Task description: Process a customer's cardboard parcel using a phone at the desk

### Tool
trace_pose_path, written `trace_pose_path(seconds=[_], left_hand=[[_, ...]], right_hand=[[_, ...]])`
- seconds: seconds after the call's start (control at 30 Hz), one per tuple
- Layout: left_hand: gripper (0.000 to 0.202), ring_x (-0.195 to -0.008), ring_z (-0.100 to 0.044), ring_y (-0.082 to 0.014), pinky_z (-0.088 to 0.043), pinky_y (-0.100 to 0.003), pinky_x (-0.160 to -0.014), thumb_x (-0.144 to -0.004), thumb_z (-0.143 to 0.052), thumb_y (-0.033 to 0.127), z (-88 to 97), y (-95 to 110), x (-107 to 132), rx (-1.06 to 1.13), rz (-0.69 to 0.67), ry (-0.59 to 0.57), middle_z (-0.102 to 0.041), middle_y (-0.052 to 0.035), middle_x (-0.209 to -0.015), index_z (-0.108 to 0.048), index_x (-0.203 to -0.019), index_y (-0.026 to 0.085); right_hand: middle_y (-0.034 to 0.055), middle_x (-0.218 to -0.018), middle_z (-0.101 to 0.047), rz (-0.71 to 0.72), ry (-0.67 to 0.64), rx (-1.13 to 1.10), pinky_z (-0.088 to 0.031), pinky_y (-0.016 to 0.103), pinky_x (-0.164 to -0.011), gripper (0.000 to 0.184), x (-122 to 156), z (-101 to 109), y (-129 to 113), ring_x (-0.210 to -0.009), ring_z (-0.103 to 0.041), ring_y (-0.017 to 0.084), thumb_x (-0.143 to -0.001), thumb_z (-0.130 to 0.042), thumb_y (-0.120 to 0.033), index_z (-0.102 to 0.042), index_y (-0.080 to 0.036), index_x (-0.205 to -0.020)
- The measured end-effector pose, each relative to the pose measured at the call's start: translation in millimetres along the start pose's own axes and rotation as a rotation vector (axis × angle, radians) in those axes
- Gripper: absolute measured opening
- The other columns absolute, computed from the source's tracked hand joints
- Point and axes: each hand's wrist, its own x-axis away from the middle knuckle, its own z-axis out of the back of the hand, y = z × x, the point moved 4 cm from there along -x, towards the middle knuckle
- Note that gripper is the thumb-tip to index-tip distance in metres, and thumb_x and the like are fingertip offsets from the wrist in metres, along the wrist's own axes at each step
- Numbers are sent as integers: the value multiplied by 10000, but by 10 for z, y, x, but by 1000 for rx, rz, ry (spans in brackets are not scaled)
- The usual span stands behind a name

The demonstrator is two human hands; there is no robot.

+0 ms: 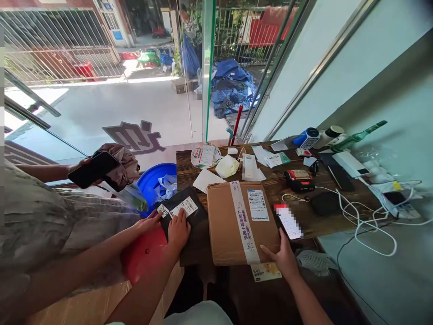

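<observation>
My left hand (178,231) lies flat, fingers stretched out, on a black plastic parcel (189,221) with white labels at the wooden table's left edge. Another person's hand (149,223) reaches in from the left and touches the same parcel. My right hand (281,255) grips the near right corner of a taped cardboard box (237,225) bearing a shipping label; the box lies flat on the table (270,183). A phone with a blurred screen (288,221) lies just right of the box.
The person at left holds a dark phone (94,169) in the other hand. A blue bin (152,180) and red stool (142,255) stand beside the table. Papers, a red-black device (299,179), white cables (368,223) and label printers (307,137) crowd the tabletop. Glass doors lie ahead.
</observation>
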Motion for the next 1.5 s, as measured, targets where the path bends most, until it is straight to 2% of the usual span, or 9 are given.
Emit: trace_pose_path(seconds=[0.3,0.63,0.73,0.83,0.9,1.03,1.2,1.33,1.5], left_hand=[[523,-1214,-481,-326,-445,-436,-963,-914,-374,256,-15,-72,-69,-34,-74,-21,-349,-113,-1536,-465,-1384,47],[488,-1168,-529,-300,-452,-440,-969,-959,-259,176,-38,-54,-11,-21,-185,-126,-462,-112,-1464,-473,-1382,61],[473,-1201,-517,-306,-460,-440,-966,-930,-300,134,76,-40,-47,11,-188,-158,-471,-142,-1451,-495,-1353,48],[384,-1019,-628,-309,-529,-428,-808,-868,-380,96,333,52,-184,68,-131,-203,-604,-185,-1263,-628,-1159,60],[335,-898,-663,-282,-537,-400,-753,-868,-408,130,574,258,-282,124,-105,-204,-645,-186,-1132,-643,-1099,69],[449,-1184,-532,-222,-408,-335,-1033,-933,-382,242,1005,1138,-263,246,-299,-92,-545,-147,-1306,-458,-1354,109],[559,-1318,-419,-260,-424,-396,-1032,-820,-422,24,851,2240,1,221,-547,-159,-350,-77,-1543,-477,-1365,133],[450,-1283,-448,-359,-437,-559,-963,-817,-385,-5,661,2494,-58,176,-510,-177,-350,-92,-1533,-623,-1171,139],[464,-1243,-475,-274,-449,-432,-1000,-730,-502,25,759,2290,-98,247,-446,-109,-527,-88,-1400,-592,-1158,179]], right_hand=[[292,-1492,-314,-28,-45,85,-310,569,-1103,1168,-3,29,-42,-1394,-307,397,-621,-606,-720,-197,-18,-1460],[284,-1496,-319,-8,-51,37,-279,543,-1134,1094,-16,20,-26,-1396,-329,358,-647,-624,-667,-224,-44,-1452],[283,-1486,-338,9,-39,21,-273,538,-1141,1066,-19,16,-35,-1390,-343,351,-649,-640,-639,-248,-42,-1439],[289,-1457,-381,17,-25,24,-296,520,-1135,1049,-22,9,-45,-1368,-382,353,-638,-665,-608,-276,-27,-1419],[278,-1445,-406,28,-20,24,-308,507,-1133,1035,-21,5,-55,-1357,-399,349,-628,-691,-578,-287,-40,-1416],[246,-1442,-429,60,-13,17,-322,514,-1126,978,-2,-12,-77,-1355,-404,339,-657,-711,-510,-282,-81,-1423],[281,-1421,-433,71,1,-13,-323,536,-1122,951,23,-76,-36,-1349,-403,372,-648,-734,-458,-313,-34,-1388],[273,-1435,-414,43,-13,-77,-317,528,-1126,952,47,-139,-17,-1347,-396,372,-649,-750,-401,-301,-27,-1400],[275,-1443,-396,-14,-75,-95,-297,521,-1133,969,45,-117,-37,-1355,-367,384,-637,-768,-397,-312,-17,-1403]])
